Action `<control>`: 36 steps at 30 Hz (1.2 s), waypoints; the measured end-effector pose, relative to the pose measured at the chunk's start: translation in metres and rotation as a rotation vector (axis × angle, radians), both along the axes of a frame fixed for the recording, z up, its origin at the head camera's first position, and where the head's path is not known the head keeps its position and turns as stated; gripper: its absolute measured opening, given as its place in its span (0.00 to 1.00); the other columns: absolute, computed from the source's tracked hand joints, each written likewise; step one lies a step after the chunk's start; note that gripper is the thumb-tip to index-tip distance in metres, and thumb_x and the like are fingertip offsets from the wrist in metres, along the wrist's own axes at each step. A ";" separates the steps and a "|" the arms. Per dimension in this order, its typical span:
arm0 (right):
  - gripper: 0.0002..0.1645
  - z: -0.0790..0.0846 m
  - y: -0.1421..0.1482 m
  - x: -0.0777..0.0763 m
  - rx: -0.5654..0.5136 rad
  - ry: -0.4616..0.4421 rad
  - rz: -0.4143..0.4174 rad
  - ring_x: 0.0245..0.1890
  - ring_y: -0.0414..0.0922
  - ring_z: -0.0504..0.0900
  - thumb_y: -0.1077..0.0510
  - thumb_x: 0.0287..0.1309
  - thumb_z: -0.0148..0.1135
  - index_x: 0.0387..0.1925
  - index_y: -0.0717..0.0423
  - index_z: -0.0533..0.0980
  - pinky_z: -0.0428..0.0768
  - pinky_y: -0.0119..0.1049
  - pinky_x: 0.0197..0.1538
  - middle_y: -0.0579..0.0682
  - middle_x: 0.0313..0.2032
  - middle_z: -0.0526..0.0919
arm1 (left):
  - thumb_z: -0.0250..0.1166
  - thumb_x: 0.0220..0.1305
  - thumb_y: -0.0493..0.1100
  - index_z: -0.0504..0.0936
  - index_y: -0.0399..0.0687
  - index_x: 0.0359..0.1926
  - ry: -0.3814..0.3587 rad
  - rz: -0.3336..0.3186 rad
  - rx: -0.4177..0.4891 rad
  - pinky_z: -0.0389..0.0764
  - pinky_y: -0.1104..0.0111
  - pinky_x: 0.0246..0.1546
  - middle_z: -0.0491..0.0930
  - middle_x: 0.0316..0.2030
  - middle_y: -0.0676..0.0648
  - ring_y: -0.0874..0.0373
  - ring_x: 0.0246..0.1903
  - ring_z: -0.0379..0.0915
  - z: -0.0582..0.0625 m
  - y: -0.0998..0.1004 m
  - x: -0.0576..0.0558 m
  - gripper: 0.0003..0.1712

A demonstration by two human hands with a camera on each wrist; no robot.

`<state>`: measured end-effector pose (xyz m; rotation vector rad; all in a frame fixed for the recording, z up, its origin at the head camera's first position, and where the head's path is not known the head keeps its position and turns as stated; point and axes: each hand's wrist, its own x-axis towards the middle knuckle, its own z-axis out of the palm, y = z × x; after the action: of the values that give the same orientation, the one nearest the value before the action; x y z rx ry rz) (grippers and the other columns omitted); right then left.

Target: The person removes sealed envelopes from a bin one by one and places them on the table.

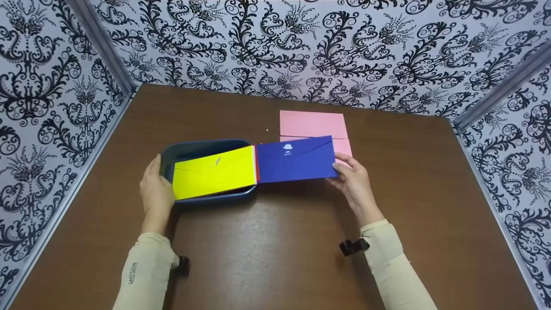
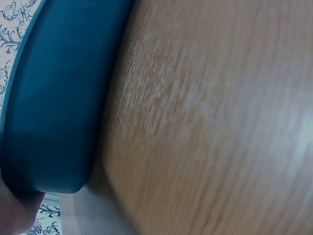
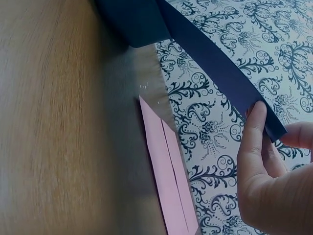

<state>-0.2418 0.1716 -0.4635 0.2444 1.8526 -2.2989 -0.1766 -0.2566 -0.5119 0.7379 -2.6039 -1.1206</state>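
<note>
Right thumb and fingers pinch the outer end of a blue envelope (image 1: 297, 161) held out at the tub's right end.
The right hand (image 1: 355, 183) has it by the corner, above the table (image 1: 275, 258); the left hand (image 1: 157, 193) touches the left end of the dark blue tub (image 1: 219, 199), though how far its fingers curl I cannot tell. A yellow envelope (image 1: 211, 176) lies tilted in the tub, a red edge (image 1: 258, 165) showing between it and the blue one. Beyond, pink paper (image 1: 313, 123) with a dark line across lies on the table, partly hidden by the blue envelope, before the patterned wall (image 1: 275, 47).
</note>
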 end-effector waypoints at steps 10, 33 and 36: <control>0.16 -0.003 0.008 0.004 -0.021 -0.014 -0.023 0.33 0.38 0.86 0.67 0.69 0.52 0.56 0.57 0.71 0.85 0.35 0.40 0.43 0.32 0.86 | 0.39 0.74 0.31 0.55 0.50 0.78 0.018 0.013 -0.005 0.70 0.47 0.68 0.57 0.76 0.40 0.37 0.71 0.61 -0.003 0.000 0.001 0.34; 0.13 -0.011 0.038 0.010 -0.043 -0.044 -0.092 0.32 0.39 0.84 0.65 0.70 0.51 0.46 0.46 0.78 0.83 0.32 0.39 0.42 0.36 0.83 | 0.39 0.73 0.30 0.53 0.51 0.79 -0.006 -0.006 0.009 0.66 0.46 0.71 0.54 0.77 0.40 0.37 0.73 0.58 -0.001 -0.001 -0.001 0.35; 0.13 -0.014 0.042 0.011 -0.054 -0.047 -0.099 0.32 0.38 0.83 0.65 0.70 0.51 0.44 0.46 0.78 0.83 0.32 0.39 0.42 0.35 0.84 | 0.39 0.73 0.30 0.53 0.50 0.79 -0.006 -0.007 0.007 0.67 0.47 0.70 0.54 0.77 0.40 0.37 0.73 0.58 -0.001 -0.001 0.000 0.35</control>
<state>-0.2312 0.2132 -0.4771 0.3877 1.7917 -2.3815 -0.1771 -0.2571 -0.5127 0.7354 -2.6111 -1.1317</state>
